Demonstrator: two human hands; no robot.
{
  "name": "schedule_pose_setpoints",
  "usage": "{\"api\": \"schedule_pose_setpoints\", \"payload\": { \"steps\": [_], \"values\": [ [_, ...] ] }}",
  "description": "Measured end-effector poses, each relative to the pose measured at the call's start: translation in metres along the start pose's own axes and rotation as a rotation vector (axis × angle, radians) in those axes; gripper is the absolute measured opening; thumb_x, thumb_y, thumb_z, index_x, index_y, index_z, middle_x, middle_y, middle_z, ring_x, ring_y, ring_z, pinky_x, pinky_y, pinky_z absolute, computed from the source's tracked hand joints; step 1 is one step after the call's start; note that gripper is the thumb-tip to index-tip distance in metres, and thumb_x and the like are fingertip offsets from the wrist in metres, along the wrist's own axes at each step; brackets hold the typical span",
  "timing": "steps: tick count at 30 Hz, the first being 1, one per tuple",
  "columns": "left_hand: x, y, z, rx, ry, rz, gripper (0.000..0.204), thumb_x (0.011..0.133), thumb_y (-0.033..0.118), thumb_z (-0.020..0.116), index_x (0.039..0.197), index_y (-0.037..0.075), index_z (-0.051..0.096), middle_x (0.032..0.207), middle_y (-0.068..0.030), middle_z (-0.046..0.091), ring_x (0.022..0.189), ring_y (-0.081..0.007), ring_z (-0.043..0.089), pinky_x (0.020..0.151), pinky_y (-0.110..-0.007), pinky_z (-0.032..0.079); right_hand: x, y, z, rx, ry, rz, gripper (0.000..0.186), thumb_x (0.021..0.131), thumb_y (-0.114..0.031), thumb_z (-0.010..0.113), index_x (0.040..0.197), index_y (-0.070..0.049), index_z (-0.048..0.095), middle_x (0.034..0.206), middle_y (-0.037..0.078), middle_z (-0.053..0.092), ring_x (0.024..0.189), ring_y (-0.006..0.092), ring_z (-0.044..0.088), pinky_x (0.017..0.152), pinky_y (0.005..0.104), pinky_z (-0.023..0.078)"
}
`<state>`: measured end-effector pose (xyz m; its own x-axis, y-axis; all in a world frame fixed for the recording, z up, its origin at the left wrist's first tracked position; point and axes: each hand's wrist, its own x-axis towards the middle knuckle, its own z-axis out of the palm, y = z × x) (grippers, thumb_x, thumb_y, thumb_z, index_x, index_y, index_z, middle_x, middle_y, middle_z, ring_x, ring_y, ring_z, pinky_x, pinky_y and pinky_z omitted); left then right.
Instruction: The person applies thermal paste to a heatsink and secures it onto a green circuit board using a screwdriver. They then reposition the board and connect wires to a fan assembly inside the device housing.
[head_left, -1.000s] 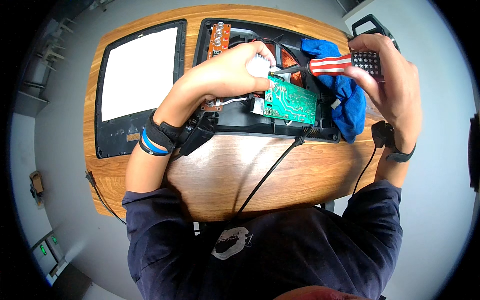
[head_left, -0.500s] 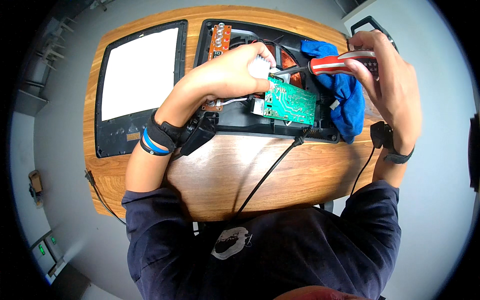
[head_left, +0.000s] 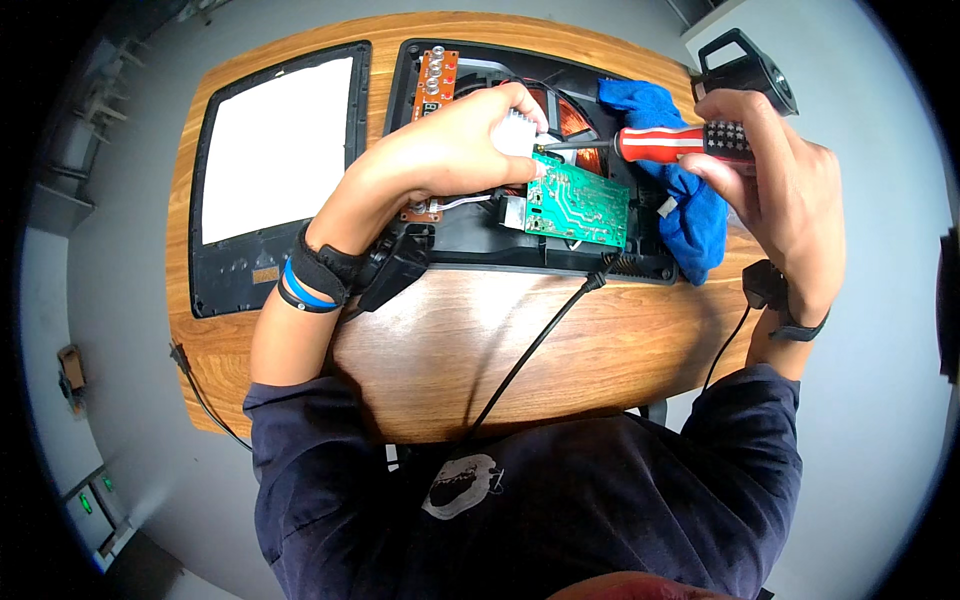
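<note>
Fingers [head_left: 515,105] of the left hand [head_left: 450,150] clench one white block; the right hand [head_left: 775,175] grips one red-handled screwdriver [head_left: 655,144] above one green circuit board [head_left: 580,205], upper centre.

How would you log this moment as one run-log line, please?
left hand: steadies white part | right hand: grips red screwdriver | tip: at green circuit board edge | blue cloth: beside board

The bench [head_left: 560,350] is varnished wood with visible grain and a soft sheen. The screwdriver [head_left: 655,144] has a glossy red plastic handle and a bright metal shaft. The blue cloth [head_left: 690,215] looks soft and matt. The green circuit board [head_left: 580,205] is smooth, the casing [head_left: 470,240] matt black plastic.
</note>
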<state>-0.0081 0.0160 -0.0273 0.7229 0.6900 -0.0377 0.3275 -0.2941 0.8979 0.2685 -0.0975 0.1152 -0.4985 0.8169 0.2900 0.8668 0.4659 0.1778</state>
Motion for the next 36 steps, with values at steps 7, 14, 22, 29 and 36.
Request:
{"api": "schedule_pose_setpoints", "payload": {
  "steps": [7, 14, 22, 29, 36],
  "values": [
    [-0.006, 0.000, -0.002, -0.020, -0.004, 0.016, 0.046, 0.095, 0.016, 0.087, 0.134, 0.008, 0.064, 0.105, -0.0032, 0.072, 0.096, -0.0120, 0.068, 0.082, -0.030, 0.057, 0.002, 0.004, -0.001, 0.303, 0.021, -0.129, 0.050, 0.091, -0.036, 0.087, 0.125, -0.006, 0.066, 0.129, 0.016, 0.071, 0.109, 0.0279, 0.076, 0.080, 0.0410, 0.064],
    [-0.009, 0.001, 0.000, 0.032, -0.006, 0.024, 0.053, 0.093, 0.016, 0.088, 0.136, 0.007, 0.059, 0.104, -0.0024, 0.070, 0.095, -0.0109, 0.067, 0.079, -0.029, 0.056, 0.002, 0.007, 0.010, 0.116, 0.061, 0.018, 0.051, 0.092, -0.033, 0.088, 0.128, -0.006, 0.065, 0.133, 0.015, 0.069, 0.110, 0.0310, 0.076, 0.084, 0.0408, 0.065],
    [-0.009, 0.013, -0.004, 0.095, -0.041, 0.005, 0.062, 0.087, 0.022, 0.095, 0.134, 0.007, 0.059, 0.107, -0.0059, 0.066, 0.101, -0.0159, 0.060, 0.087, -0.032, 0.052, 0.003, 0.010, 0.003, 0.306, 0.063, -0.090, 0.056, 0.092, -0.034, 0.089, 0.130, -0.003, 0.062, 0.122, 0.015, 0.070, 0.111, 0.0292, 0.072, 0.099, 0.0380, 0.059],
    [-0.007, 0.008, -0.002, 0.115, -0.056, -0.036, 0.071, 0.082, 0.025, 0.099, 0.135, 0.004, 0.058, 0.112, -0.0097, 0.064, 0.110, -0.0200, 0.061, 0.094, -0.034, 0.052, -0.004, 0.016, 0.004, 0.324, -0.035, 0.162, 0.053, 0.094, -0.034, 0.089, 0.129, -0.003, 0.063, 0.123, 0.015, 0.071, 0.114, 0.0297, 0.074, 0.099, 0.0378, 0.059],
    [-0.011, 0.012, -0.005, 0.084, -0.083, -0.051, 0.075, 0.082, 0.031, 0.100, 0.138, 0.006, 0.058, 0.115, -0.0114, 0.066, 0.101, -0.0194, 0.066, 0.086, -0.034, 0.057, 0.001, 0.011, 0.011, 0.376, 0.083, -0.044, 0.047, 0.096, -0.021, 0.089, 0.130, -0.004, 0.062, 0.125, 0.011, 0.070, 0.113, 0.0235, 0.073, 0.091, 0.0345, 0.061]
  ]
}}
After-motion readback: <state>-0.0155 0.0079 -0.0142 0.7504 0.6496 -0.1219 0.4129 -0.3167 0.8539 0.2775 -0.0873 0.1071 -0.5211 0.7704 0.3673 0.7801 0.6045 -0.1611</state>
